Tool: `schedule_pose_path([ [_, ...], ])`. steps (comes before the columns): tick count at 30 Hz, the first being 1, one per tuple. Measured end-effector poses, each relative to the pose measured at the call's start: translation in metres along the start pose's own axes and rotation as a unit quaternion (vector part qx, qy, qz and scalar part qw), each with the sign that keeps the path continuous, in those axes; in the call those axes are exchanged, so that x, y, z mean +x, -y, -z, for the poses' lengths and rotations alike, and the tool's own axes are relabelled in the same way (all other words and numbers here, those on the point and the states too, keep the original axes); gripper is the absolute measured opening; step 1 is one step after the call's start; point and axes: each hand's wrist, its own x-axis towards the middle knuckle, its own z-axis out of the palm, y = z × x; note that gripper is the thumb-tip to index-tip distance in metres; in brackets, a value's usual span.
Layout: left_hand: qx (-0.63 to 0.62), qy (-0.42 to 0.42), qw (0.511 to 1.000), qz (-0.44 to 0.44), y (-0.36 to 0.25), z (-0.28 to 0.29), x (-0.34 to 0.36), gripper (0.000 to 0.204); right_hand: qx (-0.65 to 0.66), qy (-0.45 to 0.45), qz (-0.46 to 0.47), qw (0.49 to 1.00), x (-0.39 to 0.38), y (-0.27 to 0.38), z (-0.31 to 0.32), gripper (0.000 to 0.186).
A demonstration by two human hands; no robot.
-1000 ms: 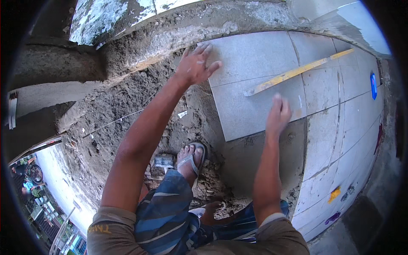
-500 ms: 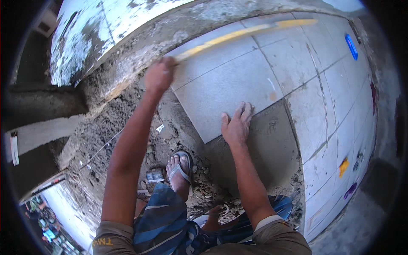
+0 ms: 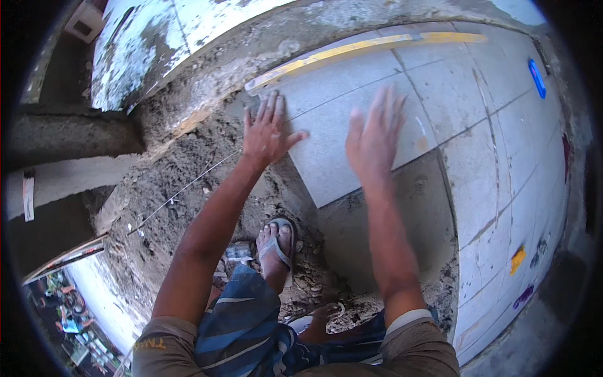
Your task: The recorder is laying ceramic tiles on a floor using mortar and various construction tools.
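Note:
My left hand (image 3: 268, 132) is open, its fingers spread at the left edge of a large light-grey floor tile (image 3: 326, 164); I cannot tell how firmly it presses there. Over the same tile, my right hand (image 3: 374, 139) is open and empty, blurred by motion, with its fingers pointing away from me. Beyond both hands a long yellow straightedge bar (image 3: 352, 52) lies along the far edge of the tiles, and neither hand holds it. Smooth grey mortar (image 3: 402, 220) borders the tile's near side.
Laid tiles (image 3: 477, 151) stretch to the right, with a blue tool (image 3: 536, 78), a yellow scrap (image 3: 517, 259) and a purple scrap (image 3: 522, 296) on them. Rough soil (image 3: 182, 176) lies left, crossed by a taut string (image 3: 179, 196). My sandalled foot (image 3: 275, 248) stands near the mortar.
My left hand has let go of the yellow bar and come down to the tile's left edge. My right hand has shifted forward over the tile. The bar now lies still.

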Motion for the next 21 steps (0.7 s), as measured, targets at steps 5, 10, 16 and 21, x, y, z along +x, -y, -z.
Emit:
schedule_pose_path([
  [5,-0.012,0.028,0.999,0.014,0.001,0.004,0.004,0.123,0.099,-0.207,0.144,0.963,0.080,0.053,0.017,0.066],
  [10,-0.010,0.077,0.997,-0.003,-0.010,0.011,0.013,0.132,-0.072,0.110,0.071,0.989,0.012,-0.010,-0.130,0.074],
  [16,0.003,0.089,0.996,0.022,0.000,0.016,0.005,0.132,0.011,0.019,0.108,0.994,0.055,0.034,-0.065,0.077],
  [21,-0.003,0.076,0.997,0.011,-0.010,0.017,0.011,0.131,-0.044,0.028,0.089,0.995,0.009,-0.007,-0.087,0.078],
])
